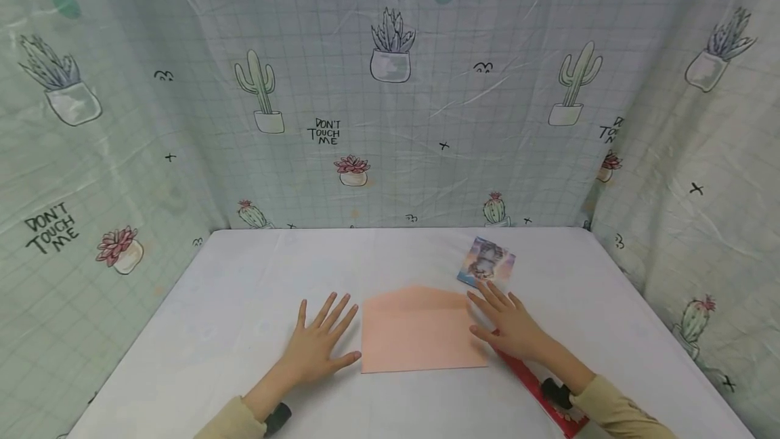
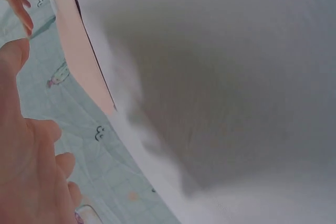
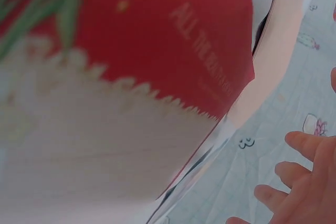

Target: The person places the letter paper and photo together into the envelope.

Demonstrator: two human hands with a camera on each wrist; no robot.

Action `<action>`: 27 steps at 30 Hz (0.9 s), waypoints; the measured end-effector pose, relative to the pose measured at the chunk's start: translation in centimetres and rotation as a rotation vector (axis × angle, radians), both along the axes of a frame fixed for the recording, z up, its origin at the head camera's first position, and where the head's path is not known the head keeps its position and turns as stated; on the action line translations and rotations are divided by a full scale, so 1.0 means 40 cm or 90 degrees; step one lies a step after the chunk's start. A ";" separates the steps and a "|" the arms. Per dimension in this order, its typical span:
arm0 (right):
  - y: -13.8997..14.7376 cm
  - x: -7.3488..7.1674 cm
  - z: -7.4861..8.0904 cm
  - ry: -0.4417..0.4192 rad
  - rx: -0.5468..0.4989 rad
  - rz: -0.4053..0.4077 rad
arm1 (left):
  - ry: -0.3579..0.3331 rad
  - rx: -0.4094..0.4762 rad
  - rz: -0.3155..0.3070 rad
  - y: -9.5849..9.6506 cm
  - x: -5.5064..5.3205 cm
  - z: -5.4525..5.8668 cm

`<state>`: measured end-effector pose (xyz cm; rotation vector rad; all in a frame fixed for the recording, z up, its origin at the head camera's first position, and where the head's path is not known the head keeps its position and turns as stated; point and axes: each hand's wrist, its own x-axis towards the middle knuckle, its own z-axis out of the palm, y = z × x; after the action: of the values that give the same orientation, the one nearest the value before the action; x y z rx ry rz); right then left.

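Note:
A peach envelope point(image 1: 420, 337) lies on the white table with its pointed flap raised toward the back. Just left of it my left hand point(image 1: 317, 344) is spread, palm down, the thumb tip right at the envelope's edge. My right hand point(image 1: 514, 330) reaches over from the other side with fingers extended, near the envelope's right edge and holding nothing. Under the right forearm is a red card point(image 3: 173, 30) with green leaves and pale lettering, partly hidden in the head view. A small colourful picture card point(image 1: 486, 259) lies beyond the right fingertips.
The white tabletop point(image 1: 244, 290) ends at a hanging cloth point(image 1: 305, 87) printed with potted cacti, which surrounds it at the back and sides. Dark wrist-worn devices point(image 1: 278, 419) sit below both sleeve cuffs.

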<state>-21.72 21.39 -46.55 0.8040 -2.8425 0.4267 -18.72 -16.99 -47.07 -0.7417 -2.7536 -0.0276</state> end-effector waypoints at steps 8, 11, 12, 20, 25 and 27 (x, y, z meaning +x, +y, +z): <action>-0.027 0.003 0.001 0.016 -0.007 0.042 | -0.038 -0.022 -0.021 0.024 0.012 0.006; -0.038 0.000 0.001 0.034 0.010 0.054 | -0.037 -0.030 -0.033 0.032 0.013 0.012; -0.041 -0.001 0.001 0.038 0.011 0.058 | -0.035 -0.032 -0.038 0.033 0.012 0.014; -0.059 -0.009 0.000 0.074 0.040 0.090 | -0.042 -0.027 -0.088 0.055 0.006 0.015; -0.066 -0.012 -0.006 0.073 0.102 0.115 | -0.049 -0.032 -0.118 0.065 0.002 0.012; -0.069 -0.013 -0.009 0.078 0.130 0.121 | -0.059 -0.035 -0.130 0.067 -0.001 0.011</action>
<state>-22.23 18.62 -46.92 1.1036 -2.7361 0.1039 -18.77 -14.31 -46.64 -1.0586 -2.7625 -0.0295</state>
